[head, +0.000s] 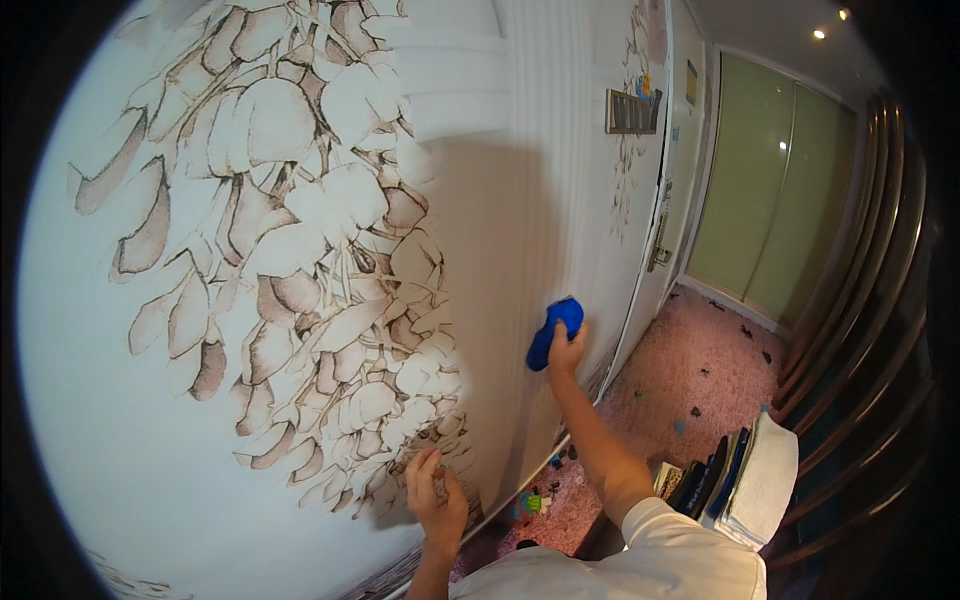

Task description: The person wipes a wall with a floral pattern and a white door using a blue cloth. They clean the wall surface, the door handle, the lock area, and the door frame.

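Note:
My right hand grips a blue cloth, which looks folded or bunched, against or very close to the wall. Lower and to the left, my left hand is raised near the wall with its fingers apart and slightly curled, holding nothing. The wall bears a large printed pattern of flowers and leaves in white and brown, left of the cloth. A shadow falls on the plain part of the wall between the pattern and my right hand. Whether the left fingertips touch the wall, I cannot tell.
Beside my right shoulder stands a stack of folded textiles. Curved brown rails line the right side. A small rack hangs on the wall, before a door with a metal handle. Green sliding panels stand beyond the pinkish carpet.

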{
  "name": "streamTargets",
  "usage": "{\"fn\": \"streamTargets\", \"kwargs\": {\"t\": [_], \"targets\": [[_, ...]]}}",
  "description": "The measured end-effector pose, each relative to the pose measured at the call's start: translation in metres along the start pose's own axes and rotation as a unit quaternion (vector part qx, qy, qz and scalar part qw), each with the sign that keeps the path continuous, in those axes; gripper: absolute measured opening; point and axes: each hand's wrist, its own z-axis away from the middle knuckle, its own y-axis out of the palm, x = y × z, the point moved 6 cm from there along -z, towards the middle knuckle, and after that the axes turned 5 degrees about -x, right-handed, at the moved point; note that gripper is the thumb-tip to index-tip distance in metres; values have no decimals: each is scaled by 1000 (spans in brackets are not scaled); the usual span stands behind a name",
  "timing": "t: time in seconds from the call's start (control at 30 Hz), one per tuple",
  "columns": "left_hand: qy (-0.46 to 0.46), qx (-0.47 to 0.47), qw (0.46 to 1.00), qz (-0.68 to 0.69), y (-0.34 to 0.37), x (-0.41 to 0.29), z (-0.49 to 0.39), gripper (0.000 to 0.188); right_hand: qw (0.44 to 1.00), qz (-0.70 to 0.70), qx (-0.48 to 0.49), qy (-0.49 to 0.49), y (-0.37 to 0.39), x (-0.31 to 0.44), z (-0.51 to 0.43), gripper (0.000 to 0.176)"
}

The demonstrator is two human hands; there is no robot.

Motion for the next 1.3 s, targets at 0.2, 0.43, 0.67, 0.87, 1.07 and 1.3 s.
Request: {"fn": "streamTargets", "kwargs": {"t": [0.2, 0.43, 0.67, 0.87, 1.07, 1.3], "targets": [[119, -40, 990, -64, 10, -21, -20, 37, 991, -109, 57, 50, 30, 56, -25, 37], [178, -62, 977, -100, -24, -34, -43, 38, 964, -133, 180, -146, 50, 174, 113, 50], [188, -28, 974, -123, -56, -31, -52, 42, 909, -95, 254, -317, 43, 228, 188, 56], [169, -20, 978, -125, -61, -25, -53, 41, 959, -76, 189, -196, 46, 175, 111, 47], [177, -51, 972, -144, -43, -27, -58, 38, 990, -112, 65, -58, 58, 135, -40, 30], [155, -80, 973, -151, -32, -26, -60, 34, 985, -159, 60, -33, 75, 188, -37, 28]]}}
